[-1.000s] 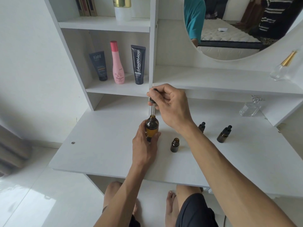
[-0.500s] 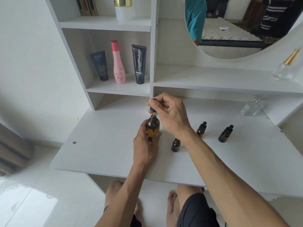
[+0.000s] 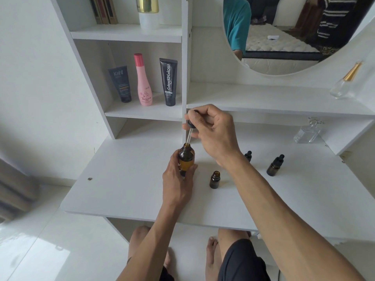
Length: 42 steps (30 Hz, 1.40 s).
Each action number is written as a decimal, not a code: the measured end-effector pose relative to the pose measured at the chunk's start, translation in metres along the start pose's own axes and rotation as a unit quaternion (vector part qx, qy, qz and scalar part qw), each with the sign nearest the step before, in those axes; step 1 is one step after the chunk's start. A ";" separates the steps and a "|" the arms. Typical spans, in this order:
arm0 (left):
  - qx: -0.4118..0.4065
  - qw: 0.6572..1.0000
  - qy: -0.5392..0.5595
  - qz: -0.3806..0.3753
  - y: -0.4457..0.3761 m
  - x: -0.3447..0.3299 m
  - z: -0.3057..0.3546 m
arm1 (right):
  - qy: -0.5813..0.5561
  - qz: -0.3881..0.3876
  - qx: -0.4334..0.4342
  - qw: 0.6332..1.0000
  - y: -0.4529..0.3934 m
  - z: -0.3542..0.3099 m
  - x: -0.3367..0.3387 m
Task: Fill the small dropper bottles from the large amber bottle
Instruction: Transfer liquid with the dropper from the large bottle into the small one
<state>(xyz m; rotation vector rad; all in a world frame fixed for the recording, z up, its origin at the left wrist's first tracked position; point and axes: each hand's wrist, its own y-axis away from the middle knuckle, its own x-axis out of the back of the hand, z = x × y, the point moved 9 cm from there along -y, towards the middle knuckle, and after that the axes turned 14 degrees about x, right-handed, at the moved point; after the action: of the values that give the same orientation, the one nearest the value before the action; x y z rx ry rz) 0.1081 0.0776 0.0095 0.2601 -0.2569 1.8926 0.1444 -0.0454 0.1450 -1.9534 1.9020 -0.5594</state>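
The large amber bottle stands upright on the white desk, with my left hand wrapped around its lower body. My right hand pinches the black bulb of a glass dropper above it; the pipette tip sits just inside the bottle's open neck. An uncapped small amber bottle stands to the right of the large one. Two capped dropper bottles stand farther right, one partly hidden behind my right wrist, the other in plain view.
Three cosmetic containers stand on the shelf behind the desk. A clear glass bottle sits at the back right, and a gold-capped one on the ledge under the round mirror. My bare knees and feet are under the desk edge.
My right hand pushed the dropper down into the large bottle half a second ago and has now lifted it again, so most of the pipette shows above the neck. The left hand kept its hold.
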 end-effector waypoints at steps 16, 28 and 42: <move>0.014 0.999 -0.035 0.010 0.002 0.001 0.001 | -0.086 0.163 -0.012 0.983 0.020 -0.009 0.080; -0.038 0.993 -0.047 0.105 0.029 0.019 0.013 | -0.069 0.200 -0.050 0.976 0.062 0.017 0.120; -0.052 0.985 -0.162 -0.032 0.052 -0.039 0.021 | -0.081 0.201 -0.063 0.974 0.069 0.025 0.118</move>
<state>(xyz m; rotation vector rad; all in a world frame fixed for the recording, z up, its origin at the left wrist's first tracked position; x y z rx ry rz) 0.0725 0.0190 0.0146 0.4997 -0.5580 1.7622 0.1001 -0.1660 0.0919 -1.5589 2.1858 -0.1617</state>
